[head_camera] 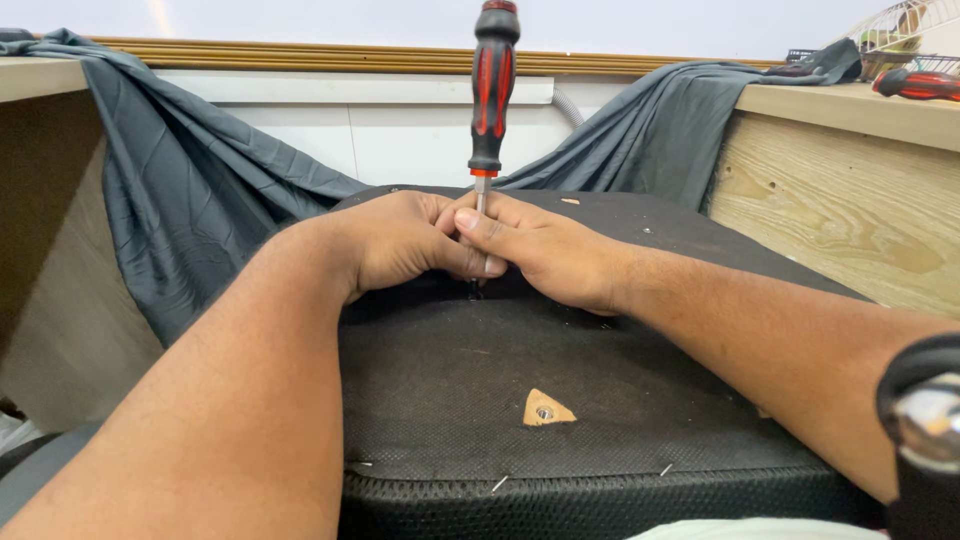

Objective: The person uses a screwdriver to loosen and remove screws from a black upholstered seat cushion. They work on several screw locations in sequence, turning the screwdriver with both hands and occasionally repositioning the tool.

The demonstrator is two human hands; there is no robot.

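1. The fingers [478,222] of both hands are pressed together around the thin metal shaft of a screwdriver [492,90], pinching it low down, just above its tip.
2. The left hand [400,240] curls in from one side and the right hand [545,250] from the other; their knuckles touch around the shaft.
3. The screwdriver stands nearly upright, its red and black handle free above the hands, its tip down on a black fabric-covered seat base [450,400].
4. Nearer the camera, a triangular tear [547,408] in the fabric bares wood and a metal bolt hole; loose staples [499,484] lie by the front edge.
5. Grey cloth [190,190] drapes to both sides; a wooden desk [850,200] at right carries another red-handled tool [915,84].
6. Risk, as I judge it: with nobody holding the handle, the tip could slip off and jab a finger or rip the fabric.
7. The tip and whatever it bears on are hidden by the fingers. A dark, shiny object at the lower right corner is cut off and unclear.
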